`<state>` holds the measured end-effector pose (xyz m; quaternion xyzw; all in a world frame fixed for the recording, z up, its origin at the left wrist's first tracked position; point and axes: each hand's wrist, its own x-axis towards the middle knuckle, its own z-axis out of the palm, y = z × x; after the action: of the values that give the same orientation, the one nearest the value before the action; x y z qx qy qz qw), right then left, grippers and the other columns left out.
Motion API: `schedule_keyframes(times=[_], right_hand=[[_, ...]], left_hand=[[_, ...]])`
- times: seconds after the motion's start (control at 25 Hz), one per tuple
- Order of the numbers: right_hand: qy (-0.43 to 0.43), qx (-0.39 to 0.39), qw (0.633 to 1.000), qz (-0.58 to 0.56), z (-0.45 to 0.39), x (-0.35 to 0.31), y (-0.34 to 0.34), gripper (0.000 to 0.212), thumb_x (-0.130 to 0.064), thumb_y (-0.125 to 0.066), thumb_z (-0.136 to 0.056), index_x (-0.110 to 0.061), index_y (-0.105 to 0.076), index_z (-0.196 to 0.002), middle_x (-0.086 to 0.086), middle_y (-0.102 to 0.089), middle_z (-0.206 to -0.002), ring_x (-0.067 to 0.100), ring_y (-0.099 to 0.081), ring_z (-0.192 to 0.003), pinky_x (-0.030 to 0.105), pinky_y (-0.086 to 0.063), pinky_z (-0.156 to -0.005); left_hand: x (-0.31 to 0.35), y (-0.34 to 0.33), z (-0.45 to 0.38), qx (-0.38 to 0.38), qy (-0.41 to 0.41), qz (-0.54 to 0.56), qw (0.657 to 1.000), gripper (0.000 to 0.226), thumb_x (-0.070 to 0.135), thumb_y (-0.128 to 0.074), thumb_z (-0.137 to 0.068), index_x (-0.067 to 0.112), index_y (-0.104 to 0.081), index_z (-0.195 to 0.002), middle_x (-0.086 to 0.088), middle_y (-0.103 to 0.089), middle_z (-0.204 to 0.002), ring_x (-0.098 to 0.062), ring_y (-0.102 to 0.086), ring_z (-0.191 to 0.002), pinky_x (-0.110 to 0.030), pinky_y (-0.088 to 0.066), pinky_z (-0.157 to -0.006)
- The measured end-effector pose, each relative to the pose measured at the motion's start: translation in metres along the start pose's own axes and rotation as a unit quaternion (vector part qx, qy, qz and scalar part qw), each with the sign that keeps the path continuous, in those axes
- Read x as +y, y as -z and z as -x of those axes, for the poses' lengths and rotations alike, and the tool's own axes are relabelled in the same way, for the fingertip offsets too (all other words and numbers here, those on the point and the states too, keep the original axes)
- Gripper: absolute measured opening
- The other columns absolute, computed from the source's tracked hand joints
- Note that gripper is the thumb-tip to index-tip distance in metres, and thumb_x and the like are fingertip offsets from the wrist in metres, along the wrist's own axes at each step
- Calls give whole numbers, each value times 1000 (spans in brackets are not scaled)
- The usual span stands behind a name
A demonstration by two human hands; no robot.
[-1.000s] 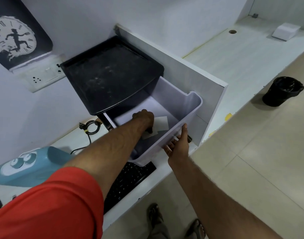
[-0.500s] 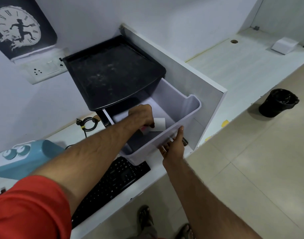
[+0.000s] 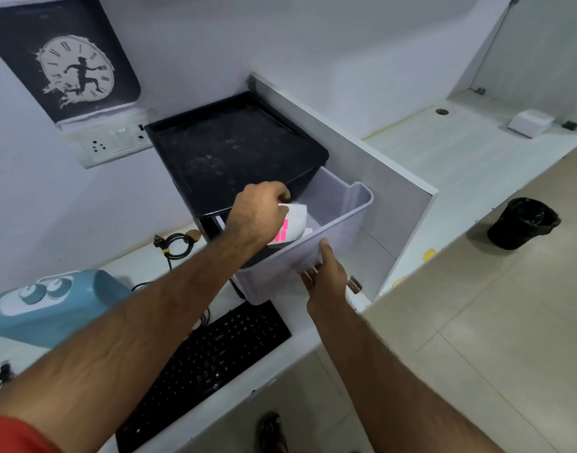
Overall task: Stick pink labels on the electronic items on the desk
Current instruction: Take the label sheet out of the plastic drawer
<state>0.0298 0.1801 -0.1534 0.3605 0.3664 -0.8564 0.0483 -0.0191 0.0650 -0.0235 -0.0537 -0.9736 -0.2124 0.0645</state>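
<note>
White and pale is the counter (image 3: 421, 158), and there is only the one view, from the head, looking down at it. A black tray top (image 3: 234, 152) sits on a small set of drawers in the corner, next to a white side wall (image 3: 362, 165). A pale grey drawer (image 3: 339, 223) is pulled out from under the black top. A black keyboard (image 3: 205, 358) lies near the front edge of the counter, just below the drawer. A blue thing with white round eyes (image 3: 48, 302) sits to the left of it. A coiled black cable (image 3: 176, 245) lies near the back wall. A clock picture (image 3: 74, 67) hangs on the wall above a white socket plate (image 3: 113, 143). A small white box (image 3: 530, 122) sits far off to the right, and a black bin (image 3: 522, 222) stands on the floor.

The left hand (image 3: 259, 214) is over the open drawer and hides part of it. Its grip is pinched on a sheet of pink labels (image 3: 292, 225), just above the inside of the drawer. The sheet is white and bent, with bright pink little blocks in rows near the hand. The right hand (image 3: 326, 279) has its grip on the front wall of the drawer, thumb up on the outside and fingers (image 3: 308, 275) tucked under the rim.
</note>
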Motion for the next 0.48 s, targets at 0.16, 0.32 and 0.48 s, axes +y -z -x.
schedule_keyframes(times=[0.16,0.32,0.48], right_hand=[[42,16,998,43,-3,4,-41,62,-50,-81,-72,-14,-53,-116,12,-58,-132,23,-60,-103,37,-56,-90],[39,10,998,45,-11,0,-79,57,-25,-70,-93,-19,-47,-145,8,-54,-140,19,-61,-96,44,-54,-100],[26,-6,998,61,-15,2,-106,58,-13,-67,-96,-18,-43,-149,13,-59,-134,28,-67,-105,36,-55,-89]], left_hand=[[-13,24,0,123,12,82,989,21,19,-57,-93,18,-69,-110,-1,-71,-109,-16,-64,-96,-23,-49,-77],[-35,41,-10,166,83,211,960,16,23,-60,-94,19,-68,-107,6,-67,-103,-9,-61,-86,-12,-44,-61],[-52,49,-22,168,130,300,930,6,22,-63,-93,23,-66,-98,11,-64,-93,-4,-64,-79,-17,-52,-57]])
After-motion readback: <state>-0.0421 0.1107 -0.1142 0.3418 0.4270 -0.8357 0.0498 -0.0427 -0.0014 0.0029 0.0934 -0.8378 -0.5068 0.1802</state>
